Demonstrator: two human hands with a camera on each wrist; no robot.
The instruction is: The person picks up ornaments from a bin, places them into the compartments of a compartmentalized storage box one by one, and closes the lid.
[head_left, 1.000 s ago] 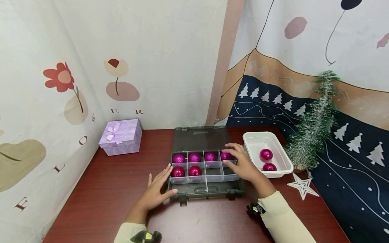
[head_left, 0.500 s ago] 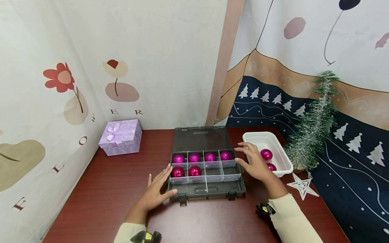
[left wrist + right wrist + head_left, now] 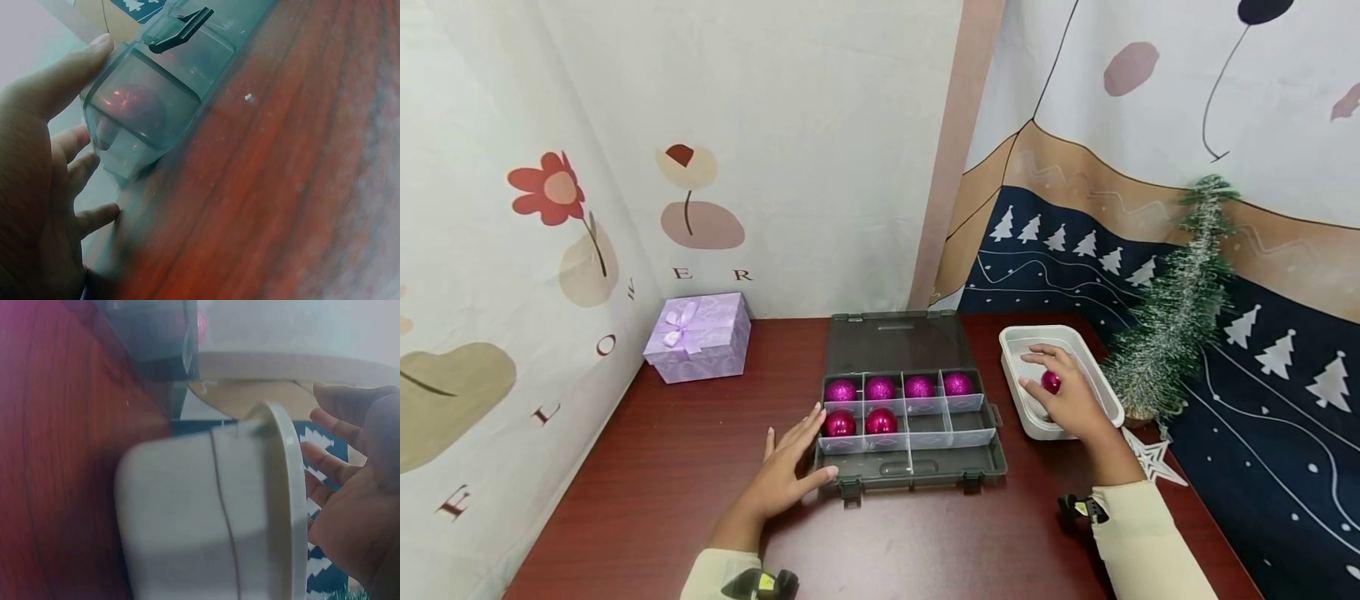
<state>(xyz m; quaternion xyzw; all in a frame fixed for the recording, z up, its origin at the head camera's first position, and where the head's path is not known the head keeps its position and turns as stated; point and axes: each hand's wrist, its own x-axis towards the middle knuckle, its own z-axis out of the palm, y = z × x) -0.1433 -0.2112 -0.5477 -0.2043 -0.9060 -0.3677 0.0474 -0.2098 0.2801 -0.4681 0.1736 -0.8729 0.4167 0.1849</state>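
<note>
A dark translucent compartment box (image 3: 955,458) lies with its lid (image 3: 895,346) raised back. Glittery magenta Christmas balls (image 3: 880,388) fill its back row; two shiny ones (image 3: 881,422) sit in the left compartments of the middle row. My left hand (image 3: 786,467) rests on the box's left side with spread fingers; the left wrist view shows a ball (image 3: 134,109) through the wall. Over a white plastic tub (image 3: 1021,414) hovers my right hand (image 3: 1067,396), fingers loosely spread beside a shiny magenta ball (image 3: 1050,382). That hand hides part of the tub's inside, and I see no grip on the ball.
Behind the tub, to the right, stands a small frosted Christmas tree (image 3: 1180,317). A white star (image 3: 1152,461) lies near the tub's front right corner, partly behind the right forearm. At the back left sits a lilac gift box (image 3: 700,337).
My right hand has left the back-right compartment, where a glittery ball now shows uncovered, and moved right over the tub. The left hand stays in place.
</note>
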